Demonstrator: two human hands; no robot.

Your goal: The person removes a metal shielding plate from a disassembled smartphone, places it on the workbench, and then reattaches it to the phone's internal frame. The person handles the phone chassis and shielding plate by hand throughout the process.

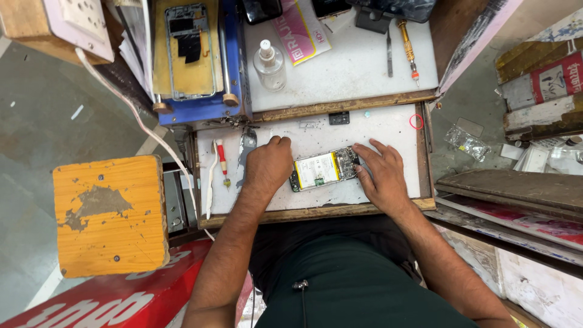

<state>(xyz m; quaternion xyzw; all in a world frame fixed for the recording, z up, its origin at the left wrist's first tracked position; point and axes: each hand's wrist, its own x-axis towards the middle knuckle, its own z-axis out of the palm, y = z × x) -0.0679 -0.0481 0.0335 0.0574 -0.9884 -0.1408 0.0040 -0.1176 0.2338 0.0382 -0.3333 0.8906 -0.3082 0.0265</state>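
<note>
You are pinning an opened phone between both hands on the white work mat of the pull-out tray. Your left hand is curled into a loose fist against the phone's left end; whether its fingers are actually gripping the edge I cannot tell, since the knuckles are hiding them. Your right hand is lying flat and spread, not clasping anything, with its fingertips pressing on the phone's right end over the exposed circuit board.

The phone is looking light, thin and stiff, with its back cover off and a yellow-labelled battery showing; by my judgement the bare board and any ribbon cables are fragile, so the metal side rails are the safer places for holding, rather than the open face.

Just left of your left hand a pair of tweezers and a red-handled screwdriver are lying near, with a white cable beside them. A small black part is sitting above the phone. Farther up, a clear bottle, another screwdriver and a blue machine carrying a phone frame are standing well apart. A wooden stool is sitting off to your left.
</note>
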